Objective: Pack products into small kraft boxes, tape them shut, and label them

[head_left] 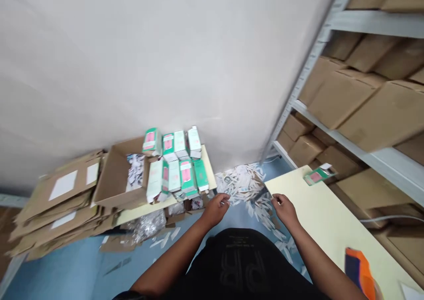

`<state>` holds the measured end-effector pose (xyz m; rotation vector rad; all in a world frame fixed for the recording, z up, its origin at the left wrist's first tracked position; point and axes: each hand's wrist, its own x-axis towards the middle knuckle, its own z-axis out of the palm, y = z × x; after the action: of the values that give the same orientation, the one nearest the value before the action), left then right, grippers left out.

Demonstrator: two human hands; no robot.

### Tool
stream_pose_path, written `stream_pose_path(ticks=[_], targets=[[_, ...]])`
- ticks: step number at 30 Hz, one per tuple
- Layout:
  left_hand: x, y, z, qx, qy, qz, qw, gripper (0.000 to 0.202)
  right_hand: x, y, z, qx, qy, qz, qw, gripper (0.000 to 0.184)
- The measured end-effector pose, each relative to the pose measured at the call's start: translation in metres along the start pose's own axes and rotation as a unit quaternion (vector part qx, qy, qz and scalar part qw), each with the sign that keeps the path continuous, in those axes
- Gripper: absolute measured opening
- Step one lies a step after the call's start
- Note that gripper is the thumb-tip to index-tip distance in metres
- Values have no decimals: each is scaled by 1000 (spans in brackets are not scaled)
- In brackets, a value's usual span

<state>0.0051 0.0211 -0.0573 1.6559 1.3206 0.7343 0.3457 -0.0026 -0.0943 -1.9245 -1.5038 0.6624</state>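
The white paper strips (247,187) lie on the floor (66,264) between and just beyond my left hand (217,208) and right hand (285,209). Each grip looks narrow, fingertips drawn together, perhaps pinching something thin. The right hand is by the worktop (318,211) corner.

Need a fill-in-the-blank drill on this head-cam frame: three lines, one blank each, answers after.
1. The green-and-white cartons are piled beside an open ____ box.
2. White strips litter the ____ floor beyond the left hand.
3. Only ____ green carton lies on the table by the right hand.

Missing words: cardboard; blue; one
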Motion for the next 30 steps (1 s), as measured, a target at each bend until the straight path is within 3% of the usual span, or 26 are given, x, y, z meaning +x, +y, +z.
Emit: stream_pose_path(ticks=[4, 8, 12, 17, 23, 27, 30], targets=[[-24, -31, -71, -11, 49, -17, 999, 25, 16, -77, 63, 32, -27, -25, 999, 42], [-48, -53, -127, -37, 106, -44, 993, 25, 19, -150, 114, 38, -101, -88, 990, 38], [-67, -72, -163, -81, 171, -76, 979, 25, 30, -206, 146, 29, -166, -146, 975, 35], [-80, -90, -196, -118, 257, -121, 952, 26, 63, -266, 188, 48, -237, -200, 949, 37], [-103, -107, -252, -34, 366, -171, 914, 29, 97, -344, 255, 106, -341, -258, 898, 37], [-122, -117, -325, 124, 429, -206, 871, 31, 103, -389, 285, 105, -401, -310, 856, 34], [-136, -134, -397, 287, 420, -234, 829, 42, 101, -411, 299, 98, -415, -337, 839, 33]])
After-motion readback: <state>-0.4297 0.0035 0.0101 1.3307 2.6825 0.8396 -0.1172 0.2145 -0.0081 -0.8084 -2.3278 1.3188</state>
